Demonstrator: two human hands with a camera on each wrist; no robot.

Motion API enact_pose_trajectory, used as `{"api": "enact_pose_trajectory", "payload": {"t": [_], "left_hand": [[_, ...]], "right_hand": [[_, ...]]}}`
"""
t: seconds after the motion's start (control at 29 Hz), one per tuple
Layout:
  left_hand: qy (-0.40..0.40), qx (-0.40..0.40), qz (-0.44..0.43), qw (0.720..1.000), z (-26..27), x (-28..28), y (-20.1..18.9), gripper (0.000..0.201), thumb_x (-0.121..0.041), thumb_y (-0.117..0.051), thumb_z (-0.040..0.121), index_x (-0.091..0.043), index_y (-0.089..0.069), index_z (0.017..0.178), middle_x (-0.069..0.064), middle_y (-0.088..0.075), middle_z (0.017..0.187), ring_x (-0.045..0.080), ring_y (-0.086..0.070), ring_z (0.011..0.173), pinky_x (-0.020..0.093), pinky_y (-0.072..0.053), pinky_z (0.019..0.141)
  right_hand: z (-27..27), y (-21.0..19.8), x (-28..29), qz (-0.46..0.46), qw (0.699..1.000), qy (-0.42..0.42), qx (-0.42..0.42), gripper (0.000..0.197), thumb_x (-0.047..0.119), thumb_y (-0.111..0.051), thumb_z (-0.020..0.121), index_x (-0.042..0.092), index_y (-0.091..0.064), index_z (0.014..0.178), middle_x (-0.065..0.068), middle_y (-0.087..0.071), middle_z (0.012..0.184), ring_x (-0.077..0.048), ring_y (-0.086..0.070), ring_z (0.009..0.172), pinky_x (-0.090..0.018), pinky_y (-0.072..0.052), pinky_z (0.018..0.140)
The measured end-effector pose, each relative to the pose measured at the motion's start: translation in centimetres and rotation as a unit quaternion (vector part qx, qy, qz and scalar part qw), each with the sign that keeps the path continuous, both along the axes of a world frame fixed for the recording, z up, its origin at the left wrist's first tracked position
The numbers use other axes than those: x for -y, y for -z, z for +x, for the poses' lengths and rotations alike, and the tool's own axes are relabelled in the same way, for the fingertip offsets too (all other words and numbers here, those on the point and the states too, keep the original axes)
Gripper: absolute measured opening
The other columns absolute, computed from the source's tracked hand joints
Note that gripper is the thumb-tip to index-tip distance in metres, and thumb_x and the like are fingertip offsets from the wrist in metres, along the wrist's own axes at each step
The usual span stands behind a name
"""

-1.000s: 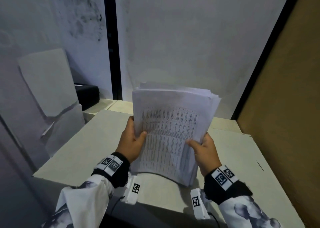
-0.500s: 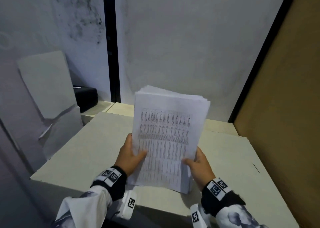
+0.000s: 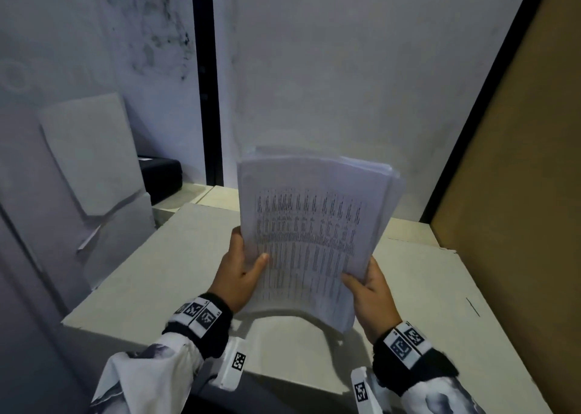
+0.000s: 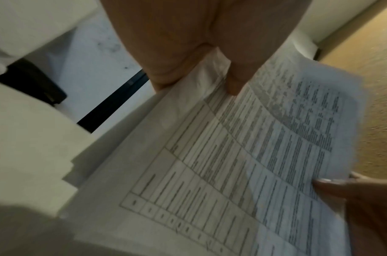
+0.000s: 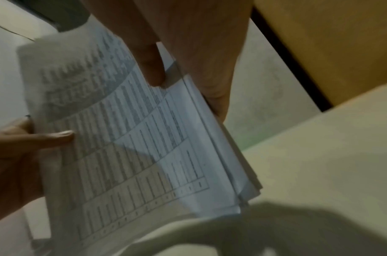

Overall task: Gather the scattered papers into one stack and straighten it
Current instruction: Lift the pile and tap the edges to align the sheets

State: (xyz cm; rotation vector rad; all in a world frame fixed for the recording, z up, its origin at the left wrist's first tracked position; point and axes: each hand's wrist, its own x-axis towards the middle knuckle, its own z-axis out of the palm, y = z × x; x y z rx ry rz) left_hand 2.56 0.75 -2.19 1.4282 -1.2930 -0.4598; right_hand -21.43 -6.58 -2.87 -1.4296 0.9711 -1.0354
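Note:
A stack of printed papers (image 3: 311,234) stands nearly upright above the pale table (image 3: 157,262), its top sheet covered in table text and bowed toward me. My left hand (image 3: 240,266) grips the stack's left edge, thumb on the front sheet. My right hand (image 3: 367,283) grips the right edge low down, thumb on the front. The sheets' top and right edges are slightly fanned. The bottom edge hangs just above the table, casting a shadow. The left wrist view shows the papers (image 4: 242,164) pinched by my left hand (image 4: 201,69); the right wrist view shows the papers (image 5: 126,138) in my right hand (image 5: 183,74).
A black case (image 3: 163,179) sits at the back left beside a leaning grey board (image 3: 91,156). A brown panel (image 3: 518,178) walls the right side, and a white wall (image 3: 330,68) stands close behind the table.
The stack was pushed down toward the table half a second ago and now has risen again, bowing toward me; both hands keep their grip on its side edges.

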Motion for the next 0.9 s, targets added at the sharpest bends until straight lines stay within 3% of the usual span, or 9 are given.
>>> {"api": "enact_pose_trajectory", "payload": {"t": [0.14,0.24,0.38,0.52,0.59,0.65,0.76,0.9], "left_hand": [[0.072,0.056,0.163,0.982,1.0,-0.8,4.0,0.075,-0.015,-0.069,0.085,-0.041,-0.019,0.134,-0.009,-0.061,0.12,0.008,-0.065,0.105,0.032,-0.056,0.094],[0.08,0.086,0.22,0.968,1.9,-1.4,6.2,0.082,-0.017,-0.07,0.08,-0.035,-0.021,0.143,-0.001,-0.061,0.127,0.016,-0.063,0.11,0.032,-0.056,0.092],[0.074,0.107,0.204,0.97,1.6,-1.1,6.5,0.072,-0.02,-0.066,0.082,-0.032,-0.027,0.141,0.001,-0.065,0.12,0.018,-0.065,0.102,0.032,-0.057,0.087],[0.015,0.106,0.117,0.987,1.2,-0.7,5.5,0.055,-0.02,-0.066,0.086,-0.034,-0.033,0.127,-0.005,-0.065,0.11,0.018,-0.066,0.094,0.026,-0.055,0.078],[-0.009,0.103,0.091,0.99,1.1,-0.6,4.7,0.051,-0.018,-0.07,0.086,-0.032,-0.035,0.121,-0.007,-0.064,0.106,0.014,-0.065,0.089,0.017,-0.052,0.072],[-0.018,0.07,0.083,0.994,1.1,-0.4,3.6,0.049,-0.021,-0.075,0.084,-0.028,-0.043,0.119,-0.008,-0.065,0.107,0.011,-0.066,0.091,0.018,-0.057,0.075],[-0.035,-0.073,0.041,0.996,0.9,0.5,0.8,0.048,-0.023,-0.082,0.079,-0.022,-0.056,0.12,-0.004,-0.07,0.11,0.013,-0.069,0.097,0.033,-0.06,0.082],[-0.025,-0.189,-0.021,0.981,-0.5,2.0,-3.3,0.04,-0.012,-0.079,0.081,-0.021,-0.06,0.115,-0.003,-0.072,0.106,0.008,-0.072,0.091,0.028,-0.062,0.077]], "right_hand": [[-1.6,3.2,0.6,0.052,0.994,-0.036,-0.085,0.047,-0.011,-0.058,0.092,0.023,-0.056,0.124,0.007,-0.067,0.12,-0.026,-0.06,0.124,-0.042,-0.05,0.104],[-2.1,4.1,0.9,0.051,0.985,-0.074,-0.148,0.044,-0.008,-0.059,0.092,0.026,-0.06,0.119,0.006,-0.069,0.121,-0.023,-0.063,0.122,-0.045,-0.048,0.109],[-1.8,4.0,0.8,0.024,0.985,-0.062,-0.161,0.04,-0.006,-0.057,0.094,0.023,-0.063,0.12,0.0,-0.07,0.122,-0.019,-0.065,0.117,-0.044,-0.05,0.107],[-1.4,3.4,0.6,-0.002,0.993,-0.025,-0.114,0.035,0.0,-0.058,0.097,0.012,-0.061,0.13,-0.003,-0.07,0.125,-0.01,-0.064,0.115,-0.023,-0.053,0.095],[-1.4,3.1,0.6,-0.024,0.994,-0.011,-0.102,0.033,0.001,-0.059,0.097,0.011,-0.061,0.129,0.0,-0.07,0.122,-0.006,-0.064,0.111,-0.034,-0.055,0.099],[-1.3,2.4,0.2,-0.05,0.993,-0.009,-0.107,0.034,0.005,-0.059,0.097,0.016,-0.06,0.13,0.006,-0.069,0.121,-0.003,-0.063,0.111,-0.037,-0.055,0.1],[-0.9,1.4,-0.1,-0.084,0.99,-0.032,-0.107,0.042,0.009,-0.056,0.1,0.035,-0.053,0.133,0.011,-0.065,0.127,0.001,-0.062,0.113,-0.03,-0.055,0.095],[0.7,-0.1,0.0,-0.076,0.996,0.004,-0.047,0.042,0.01,-0.056,0.1,0.027,-0.049,0.138,0.007,-0.065,0.128,-0.013,-0.063,0.119,-0.044,-0.054,0.101]]}}
